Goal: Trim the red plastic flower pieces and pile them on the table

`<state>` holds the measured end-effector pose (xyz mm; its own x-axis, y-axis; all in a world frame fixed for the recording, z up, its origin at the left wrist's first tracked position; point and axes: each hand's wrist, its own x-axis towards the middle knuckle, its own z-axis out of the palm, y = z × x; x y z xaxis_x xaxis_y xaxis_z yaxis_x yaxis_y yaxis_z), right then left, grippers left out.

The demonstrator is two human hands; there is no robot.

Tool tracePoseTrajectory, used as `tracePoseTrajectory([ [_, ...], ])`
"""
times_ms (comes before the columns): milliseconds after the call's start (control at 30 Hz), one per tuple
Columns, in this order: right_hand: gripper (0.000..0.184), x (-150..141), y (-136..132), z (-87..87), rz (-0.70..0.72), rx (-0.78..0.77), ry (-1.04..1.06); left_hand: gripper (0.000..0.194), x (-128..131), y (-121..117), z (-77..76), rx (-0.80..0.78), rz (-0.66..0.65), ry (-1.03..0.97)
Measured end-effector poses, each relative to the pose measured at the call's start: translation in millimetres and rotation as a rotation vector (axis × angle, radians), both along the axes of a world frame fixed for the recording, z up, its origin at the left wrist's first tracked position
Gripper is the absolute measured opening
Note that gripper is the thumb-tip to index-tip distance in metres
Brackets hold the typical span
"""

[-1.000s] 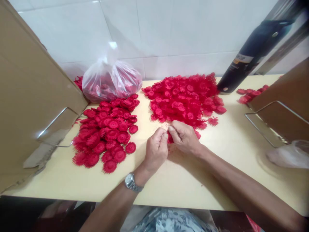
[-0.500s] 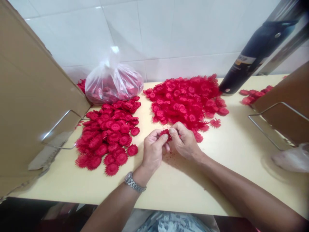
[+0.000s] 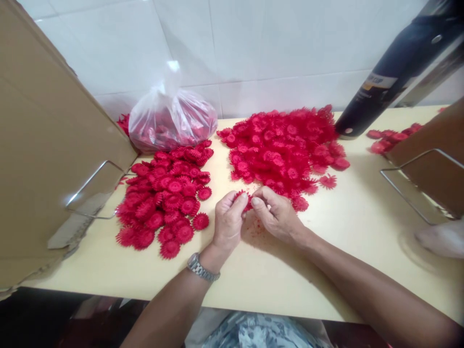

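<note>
Left to right. Left pile [image 3: 165,193]: many red toothed discs, fairly compact, rims defined. I'd read these as done, but can't confirm. Tied plastic bag [image 3: 172,121] behind it holds more red pieces; status unclear.

Left hand [image 3: 229,217]: fingers curled in, thumb pressed down, no visible gap, pinching one red flower piece [image 3: 248,205]. That piece is the one in work, held above the table between the two hands; can't tell how near finished it is. Red crumbs [image 3: 258,227] lie on the table just below.

Right hand [image 3: 275,215]: fingers bent, thumb tip at the piece's right edge. Can't tell if it has an actual grip.

Right pile [image 3: 277,145]: large, looser, spikier. Probably the stock left, so plenty to go. A few more red pieces [image 3: 389,137] sit far right by the cardboard.

Vs 1 s ago: fists were tight together with the piece mostly hidden; now its rim shows above the left thumb and more crumbs are visible. Piles look unchanged; camera view has shifted slightly.
</note>
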<state>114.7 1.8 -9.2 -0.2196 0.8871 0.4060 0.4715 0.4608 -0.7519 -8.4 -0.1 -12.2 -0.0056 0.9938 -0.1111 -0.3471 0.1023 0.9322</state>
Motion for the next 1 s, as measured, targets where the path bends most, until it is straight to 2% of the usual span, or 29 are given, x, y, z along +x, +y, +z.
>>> tracePoseTrajectory([
  [200, 0.008, 0.7, 0.0, 5.8, -0.001, 0.166, 0.06, 0.038, -3.1, 2.3, -3.0, 0.016, 0.018, 0.054],
  [367, 0.009, 6.7, 4.6, 9.7, 0.123, 0.026, 0.059, 0.042, -2.4, 1.8, -7.6, 0.07, -0.018, 0.185],
  [533, 0.004, 11.7, 6.9, 14.8, 0.151, -0.027, -0.045, 0.044, -4.2, 1.6, -4.0, 0.137, -0.05, 0.336],
  [667, 0.011, 11.5, 6.3, 18.4, 0.104, -0.103, -0.007, 0.042, -8.6, -1.0, 3.5, 0.184, -0.129, 0.401],
  [833, 0.014, 12.4, 5.8, 20.4, 0.001, -0.084, 0.056, 0.028, -12.2, -2.1, 8.0, 0.134, -0.303, 0.318],
  [1000, 0.011, 11.7, 4.6, 18.3, -0.061, -0.085, 0.073, 0.027, -12.2, 0.0, 2.4, 0.127, -0.3, 0.26],
])
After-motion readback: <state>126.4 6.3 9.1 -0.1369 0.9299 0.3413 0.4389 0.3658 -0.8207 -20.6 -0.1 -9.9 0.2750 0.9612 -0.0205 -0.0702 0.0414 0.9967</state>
